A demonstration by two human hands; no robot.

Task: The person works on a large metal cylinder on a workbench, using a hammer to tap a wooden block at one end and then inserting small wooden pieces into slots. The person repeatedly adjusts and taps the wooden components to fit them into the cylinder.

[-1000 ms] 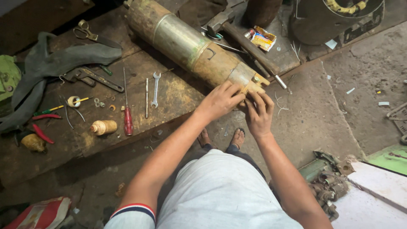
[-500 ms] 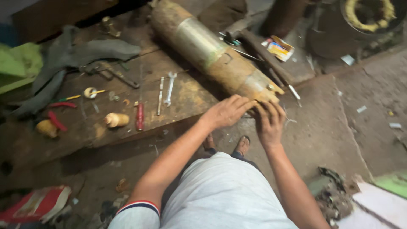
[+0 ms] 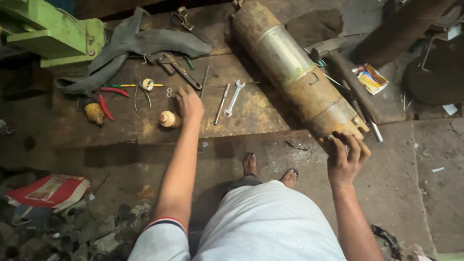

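Long rusty metal cylinder (image 3: pixel 295 72) with silvery middle band, lying diagonally across the stained wooden platform (image 3: pixel 121 128).

**Clutter on the Workshop Bench**

A green machine body (image 3: pixel 53 36) stood at the far left corner of the worn wooden bench (image 3: pixel 121 128). A grey rubber strip (image 3: pixel 140 43) curled across the boards beside it, with a pipe wrench (image 3: pixel 176 67) just below. Red-handled pliers (image 3: pixel 104 104) lay near a yellow-handled screwdriver (image 3: pixel 128 85). An open-ended spanner (image 3: pixel 234 98) rested beside a thin metal rod (image 3: pixel 222 104). On the right, a hammer (image 3: pixel 338 58) lay near a small yellow packet (image 3: pixel 372 79). A red and white bag (image 3: pixel 48 191) sat on the dirty floor.
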